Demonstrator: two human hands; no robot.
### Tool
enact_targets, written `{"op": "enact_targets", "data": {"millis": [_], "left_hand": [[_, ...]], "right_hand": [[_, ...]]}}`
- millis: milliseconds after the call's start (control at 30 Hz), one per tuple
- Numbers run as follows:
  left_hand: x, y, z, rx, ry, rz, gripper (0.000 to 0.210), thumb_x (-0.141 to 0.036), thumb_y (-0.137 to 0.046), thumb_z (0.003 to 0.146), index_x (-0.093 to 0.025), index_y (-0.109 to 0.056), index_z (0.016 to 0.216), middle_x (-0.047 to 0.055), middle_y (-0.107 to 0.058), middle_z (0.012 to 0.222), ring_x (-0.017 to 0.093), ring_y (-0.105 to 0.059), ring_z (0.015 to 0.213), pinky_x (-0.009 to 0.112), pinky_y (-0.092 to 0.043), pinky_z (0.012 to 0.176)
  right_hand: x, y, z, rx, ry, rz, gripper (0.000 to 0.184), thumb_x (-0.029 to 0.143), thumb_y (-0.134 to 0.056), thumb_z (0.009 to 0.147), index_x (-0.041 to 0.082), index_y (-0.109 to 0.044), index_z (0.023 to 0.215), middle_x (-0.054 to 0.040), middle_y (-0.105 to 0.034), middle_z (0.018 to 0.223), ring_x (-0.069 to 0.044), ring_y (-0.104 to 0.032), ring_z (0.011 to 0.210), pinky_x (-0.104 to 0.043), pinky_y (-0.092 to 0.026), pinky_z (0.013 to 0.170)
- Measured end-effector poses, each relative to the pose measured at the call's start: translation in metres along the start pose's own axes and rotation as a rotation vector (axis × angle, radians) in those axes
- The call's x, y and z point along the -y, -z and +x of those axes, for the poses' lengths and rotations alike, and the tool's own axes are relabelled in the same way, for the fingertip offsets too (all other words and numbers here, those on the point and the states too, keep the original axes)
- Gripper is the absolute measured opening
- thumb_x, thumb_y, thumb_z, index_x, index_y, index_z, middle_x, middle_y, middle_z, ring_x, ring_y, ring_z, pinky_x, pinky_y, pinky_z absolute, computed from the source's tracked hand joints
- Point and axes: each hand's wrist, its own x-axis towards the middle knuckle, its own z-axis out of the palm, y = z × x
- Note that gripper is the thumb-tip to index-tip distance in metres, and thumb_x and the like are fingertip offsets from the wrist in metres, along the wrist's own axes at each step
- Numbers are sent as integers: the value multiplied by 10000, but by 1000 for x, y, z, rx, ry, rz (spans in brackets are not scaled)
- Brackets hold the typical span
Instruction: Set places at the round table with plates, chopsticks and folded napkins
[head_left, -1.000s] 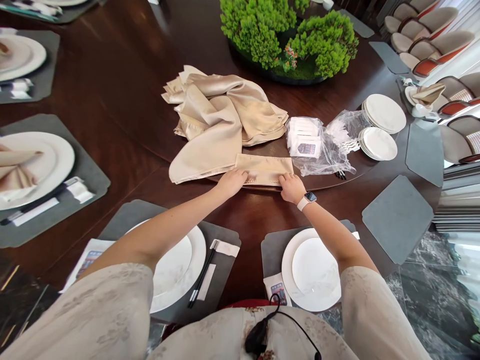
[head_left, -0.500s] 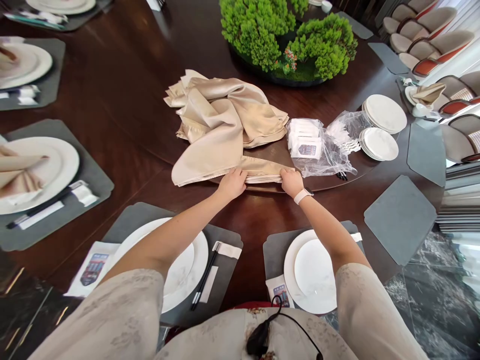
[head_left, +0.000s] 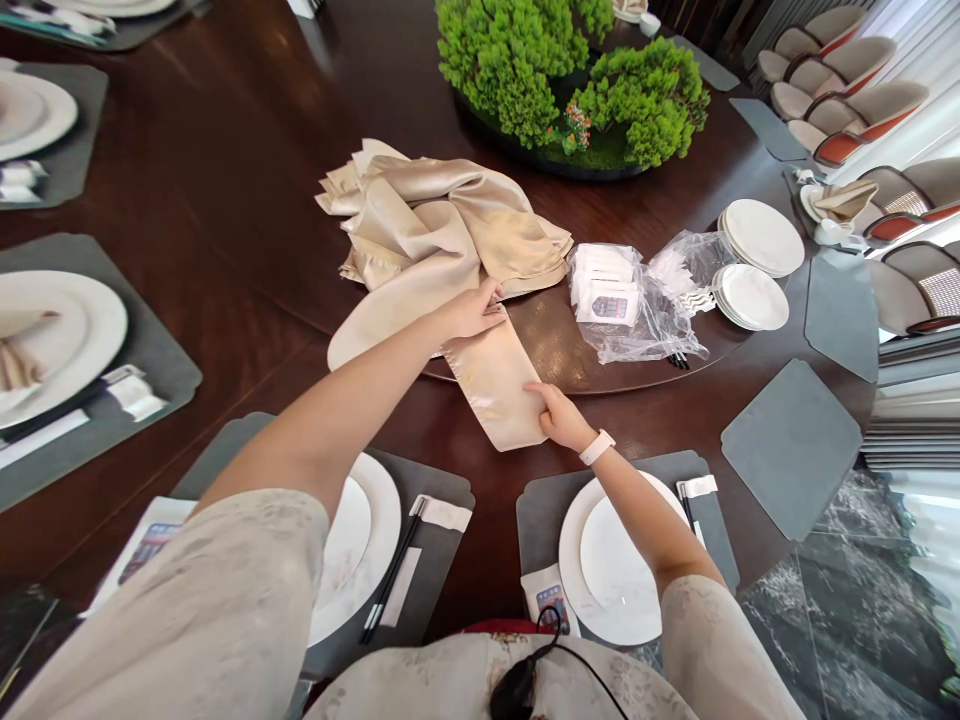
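A long folded cloth napkin (head_left: 496,385), beige and satiny, lies slanted over the edge of the glossy inner round of the table. My left hand (head_left: 474,308) grips its upper end, fingers bent over the cloth. Lower down, my right hand (head_left: 562,414) pinches the right edge near the bottom end, its index finger on top of the fabric. Directly behind my left hand rests a loose heap of the same beige napkins (head_left: 450,215). A clear plastic bag with white packets (head_left: 606,285) lies to the right of the folded napkin.
Nearer me are two grey placemats with white plates (head_left: 619,565) and chopsticks (head_left: 394,570). Small white plates are stacked (head_left: 752,297) at right, beside a bare grey placemat (head_left: 793,450). A green miniature-tree centrepiece (head_left: 570,80) stands behind. More place settings (head_left: 97,335) line the left.
The folded napkin has turned from lying crosswise to a slant, its lower end now nearer me. My left hand has moved up and my right hand down towards me.
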Motion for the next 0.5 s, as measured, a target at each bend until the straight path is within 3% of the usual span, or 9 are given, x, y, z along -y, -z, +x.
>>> {"op": "enact_targets", "data": {"millis": [100, 233, 267, 367, 500], "left_hand": [[2, -28, 7, -22, 32, -2, 437, -348, -586, 882, -154, -547, 1272, 98, -665, 1100, 232, -626, 1008, 373, -502, 955], [-8, -55, -16, -253, -86, 126, 383, -390, -581, 933, -158, -615, 1236, 162, -610, 1297, 303, -560, 1218, 466, -443, 1085], [-10, -62, -24, -247, -149, 153, 360, -402, -555, 955, -164, -640, 1213, 162, -616, 1294, 306, -559, 1224, 475, -437, 1094], [-10, -80, -41, -86, -312, 179, 364, -401, -449, 1011, -185, -699, 1164, 145, -659, 1264, 279, -588, 1209, 460, -453, 1100], [7, -100, -48, -22, -362, 152, 429, -374, -402, 1025, -187, -678, 1295, 129, -626, 1414, 263, -523, 1375, 475, -373, 1217]], "right_hand": [[1, -2, 3, -7, -131, -29, 661, 7, -397, 718, 114, -537, 1355, -152, -629, 1344, -216, -589, 1235, -372, -489, 1104], [-5, 4, 6, -4, -218, 103, 623, 34, -406, 703, 143, -576, 1291, -107, -686, 1240, -194, -646, 1031, -326, -536, 961], [-6, 6, 7, -7, -238, 160, 609, 48, -409, 695, 153, -592, 1266, -92, -696, 1205, -187, -646, 967, -317, -541, 919], [-10, 13, 9, -29, -319, 355, 517, 102, -407, 680, 164, -654, 1130, -52, -707, 1039, -167, -615, 824, -286, -532, 811], [-9, 24, 14, 33, -492, 738, 369, 197, -443, 713, 167, -677, 997, 24, -568, 671, -128, -486, 568, -236, -463, 589]]}}
